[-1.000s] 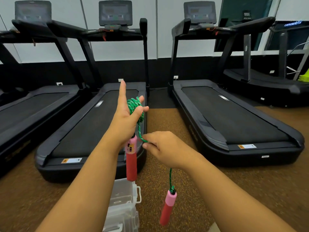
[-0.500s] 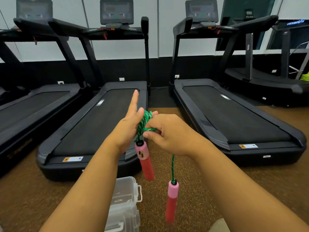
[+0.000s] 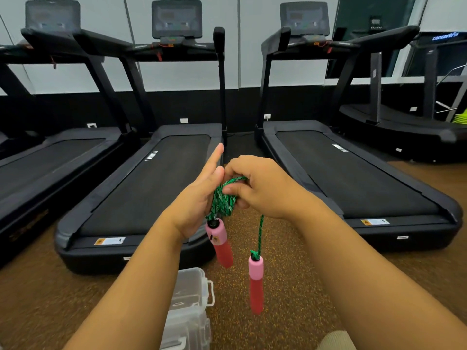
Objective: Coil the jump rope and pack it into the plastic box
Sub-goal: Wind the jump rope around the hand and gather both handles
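Head view: black treadmills [image 3: 156, 178] fill 12 o'clock w/ brown speckled floor [image 3: 290, 286] below; clear plastic box [image 3: 189, 311] at 6 o'clock; left hand [image 3: 199, 200], index straight, holds coiled green braided jump rope [image 3: 225, 203] w/ pink handles; right hand [image 3: 262, 188] pinches rope strand

Black treadmills [image 3: 161, 178] stand side by side on a speckled brown floor [image 3: 298, 294], their consoles [image 3: 177, 18] facing a pale wall [image 3: 242, 46] with a dark lower band; yellow-green cones [image 3: 461, 118] are stacked at far right
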`<act>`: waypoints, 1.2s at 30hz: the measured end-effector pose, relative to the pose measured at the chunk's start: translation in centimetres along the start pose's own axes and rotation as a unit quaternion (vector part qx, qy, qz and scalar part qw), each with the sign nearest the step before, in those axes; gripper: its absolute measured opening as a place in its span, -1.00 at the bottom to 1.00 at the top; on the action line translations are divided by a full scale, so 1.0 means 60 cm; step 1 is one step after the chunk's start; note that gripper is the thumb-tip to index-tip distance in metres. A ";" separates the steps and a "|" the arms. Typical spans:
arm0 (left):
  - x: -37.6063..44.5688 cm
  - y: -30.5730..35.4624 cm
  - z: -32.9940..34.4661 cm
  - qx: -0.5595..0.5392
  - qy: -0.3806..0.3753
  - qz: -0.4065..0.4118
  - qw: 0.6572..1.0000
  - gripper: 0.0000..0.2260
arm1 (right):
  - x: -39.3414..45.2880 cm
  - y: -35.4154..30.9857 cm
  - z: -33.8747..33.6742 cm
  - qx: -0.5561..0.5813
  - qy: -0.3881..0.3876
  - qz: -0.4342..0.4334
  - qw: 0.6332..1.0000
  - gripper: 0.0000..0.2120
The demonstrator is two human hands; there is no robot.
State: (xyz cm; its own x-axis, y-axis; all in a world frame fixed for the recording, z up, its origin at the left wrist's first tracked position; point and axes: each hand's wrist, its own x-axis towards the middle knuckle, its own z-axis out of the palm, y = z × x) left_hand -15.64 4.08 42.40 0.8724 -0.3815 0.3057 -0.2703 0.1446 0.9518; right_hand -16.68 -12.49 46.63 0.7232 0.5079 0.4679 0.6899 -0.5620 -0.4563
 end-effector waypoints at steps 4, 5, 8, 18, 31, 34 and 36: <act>0.000 0.010 0.005 0.035 -0.019 0.005 0.999 -0.31 | 0.006 0.010 -0.005 0.016 0.017 0.020 1.000 -0.90; -0.001 0.012 0.006 0.050 -0.027 0.010 0.998 -0.25 | 0.008 0.013 -0.007 0.028 0.021 0.027 0.999 -0.88; -0.005 0.016 0.008 0.079 -0.048 0.019 0.996 -0.19 | 0.013 0.021 -0.012 0.071 0.034 0.042 0.996 -0.84; -0.009 0.031 0.014 0.054 -0.067 0.030 0.996 -0.17 | 0.017 0.052 -0.006 0.206 0.062 0.062 0.975 -0.84; -0.001 0.036 0.018 0.018 -0.005 0.085 0.996 -0.16 | 0.000 0.070 0.053 0.373 0.086 0.125 0.915 -0.65; 0.002 0.034 0.018 0.021 0.003 0.093 0.995 -0.16 | -0.004 0.067 0.067 0.285 0.072 0.136 0.946 -0.75; 0.002 0.033 0.015 0.033 0.016 0.100 0.994 -0.16 | -0.009 0.064 0.071 0.208 0.049 0.133 0.968 -0.80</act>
State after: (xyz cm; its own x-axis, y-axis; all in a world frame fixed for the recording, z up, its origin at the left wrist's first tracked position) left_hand -16.46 3.49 44.35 0.8111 -0.3217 0.4885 -0.4643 0.1538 0.8722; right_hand -14.29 -12.15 41.38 0.8842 0.3061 0.3528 0.4480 -0.3422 -0.8259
